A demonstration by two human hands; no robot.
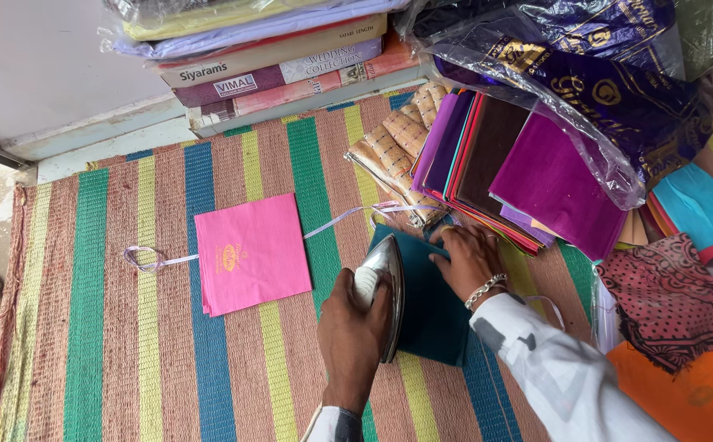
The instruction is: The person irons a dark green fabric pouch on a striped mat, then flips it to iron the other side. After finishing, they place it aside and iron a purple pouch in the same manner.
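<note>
The left hand (355,331) is closed around the white handle of a metal iron (383,286), fingers wrapped fully about the grip. The iron rests on the left edge of a folded dark teal cloth (430,315), which lies on a striped woven mat (111,327) near the centre of the scene.

The right hand (467,260) lies flat and open on the far part of the teal cloth, fingers spread and pressing down; it grips nothing. A beaded bracelet (486,288) sits at that wrist, above a white sleeve (565,376).

To the left of the iron, apart from it, lies a folded pink cloth (250,254) with a small gold emblem. A thin pale ribbon (156,260) trails across the mat on both sides of the pink cloth.

Just beyond the right hand, a fanned stack of folded fabrics (504,172) in purple, brown and magenta rests on the mat, partly covered by a clear plastic bag (586,98). At the far edge, 1 pile of flat fabric boxes (283,61) stands. At the right lie a red patterned cloth (667,295) and an orange cloth (692,393).
</note>
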